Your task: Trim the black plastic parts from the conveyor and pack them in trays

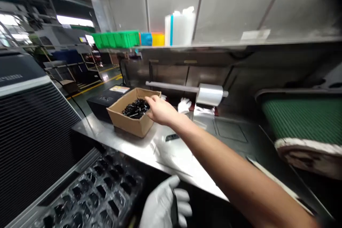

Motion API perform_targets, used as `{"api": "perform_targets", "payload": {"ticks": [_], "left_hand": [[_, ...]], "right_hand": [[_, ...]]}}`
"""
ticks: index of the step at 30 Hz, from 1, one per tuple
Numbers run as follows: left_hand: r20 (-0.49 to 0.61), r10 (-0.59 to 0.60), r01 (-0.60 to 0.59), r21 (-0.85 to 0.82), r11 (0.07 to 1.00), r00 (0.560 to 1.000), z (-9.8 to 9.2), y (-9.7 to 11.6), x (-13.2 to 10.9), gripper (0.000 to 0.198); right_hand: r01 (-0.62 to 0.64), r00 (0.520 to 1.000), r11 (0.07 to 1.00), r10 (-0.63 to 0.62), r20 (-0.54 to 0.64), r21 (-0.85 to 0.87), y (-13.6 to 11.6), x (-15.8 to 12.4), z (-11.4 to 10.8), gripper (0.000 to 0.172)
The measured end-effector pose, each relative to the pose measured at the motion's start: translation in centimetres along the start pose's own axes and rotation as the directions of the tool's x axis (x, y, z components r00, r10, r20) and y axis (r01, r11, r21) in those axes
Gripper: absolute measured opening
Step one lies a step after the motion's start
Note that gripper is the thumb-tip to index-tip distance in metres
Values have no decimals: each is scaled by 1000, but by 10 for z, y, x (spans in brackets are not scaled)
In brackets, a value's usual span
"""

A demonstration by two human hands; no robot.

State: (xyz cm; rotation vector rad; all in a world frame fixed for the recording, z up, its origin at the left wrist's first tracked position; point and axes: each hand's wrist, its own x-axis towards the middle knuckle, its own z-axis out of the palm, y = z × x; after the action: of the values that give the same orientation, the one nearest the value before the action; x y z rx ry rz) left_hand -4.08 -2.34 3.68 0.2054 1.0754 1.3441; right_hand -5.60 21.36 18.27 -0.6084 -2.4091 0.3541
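My left hand [160, 205], in a pale grey-white glove, is low in the view with its fingers curled round a dark, flat, narrow part [174, 208]. Most of that part is hidden in the palm. My bare right hand [161, 110] reaches over the right side of an open cardboard box [127, 124]. Its thumb and forefinger are apart, with nothing visible between them. Many small black parts [136, 108] lie heaped in the box. A dark flat strip with holes [172, 137] lies on the metal table [133, 146], under my right forearm.
A black tray [91, 192] with many pockets is at lower left. Behind the box stands a black box [103, 101]. A film roll [210, 94] hangs on a bar, near a white glove [184, 105]. A green conveyor belt [304, 117] is right; a green bin [116, 39] sits on the shelf.
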Motion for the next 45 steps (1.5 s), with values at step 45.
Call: {"api": "perform_targets", "payload": {"ticks": [45], "left_hand": [[298, -278, -93, 817, 570, 913, 105, -52, 35, 39]], "right_hand": [[-489, 868, 837, 496, 36, 246, 13, -393, -73, 5]]}}
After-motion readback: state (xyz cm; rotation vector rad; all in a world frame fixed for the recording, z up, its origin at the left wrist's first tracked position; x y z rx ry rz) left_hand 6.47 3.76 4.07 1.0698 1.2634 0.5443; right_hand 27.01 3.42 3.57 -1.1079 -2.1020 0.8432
